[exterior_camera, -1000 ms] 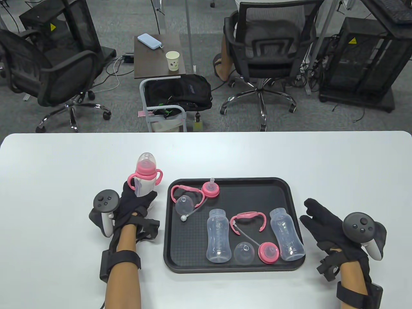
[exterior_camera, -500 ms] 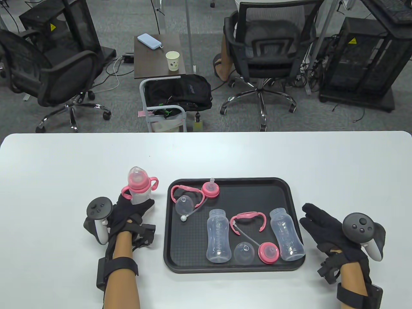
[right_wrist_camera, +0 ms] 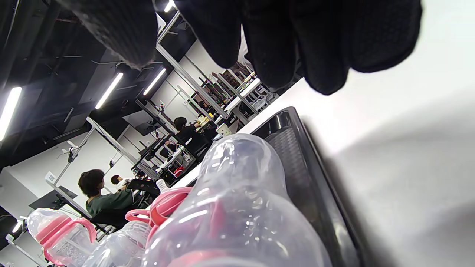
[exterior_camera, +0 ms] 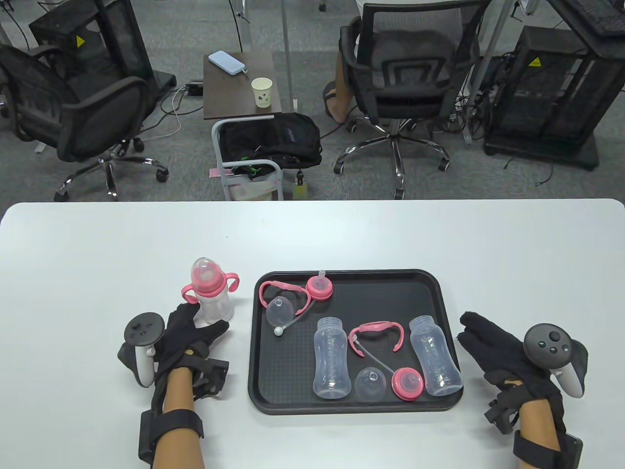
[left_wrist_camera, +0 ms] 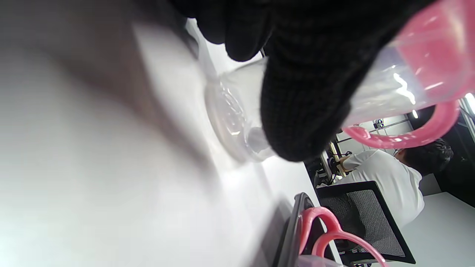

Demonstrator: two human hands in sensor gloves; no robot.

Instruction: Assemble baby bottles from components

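I had the finished bottle (exterior_camera: 211, 292) standing upright on the tabletop (exterior_camera: 97, 254), just left of the tray (exterior_camera: 439, 312), cap and pink handles on. My left hand (exterior_camera: 188, 334) sat at its base; in the left wrist view the fingers (left_wrist_camera: 304, 92) looked loosely curled by the clear wall, but I couldn't tell whether they touched it or were just off it. My right hand (exterior_camera: 498, 349) lay on the tabletop right of the tray, fingers (right_wrist_camera: 326, 37) side by side, gripping nothing. Step in hand, I judged: releasing bottle one and starting the next. To do it well, I'd draw the left hand straight back and low, not brushing the near handle, since a tall light bottle would tip easily. Then I'd take a clear bottle body (exterior_camera: 332, 356) from the tray, stand it up, and fit the handle ring (exterior_camera: 376, 334) before the pink collar (exterior_camera: 407, 383). Loose domed cap (exterior_camera: 371, 385) goes last.
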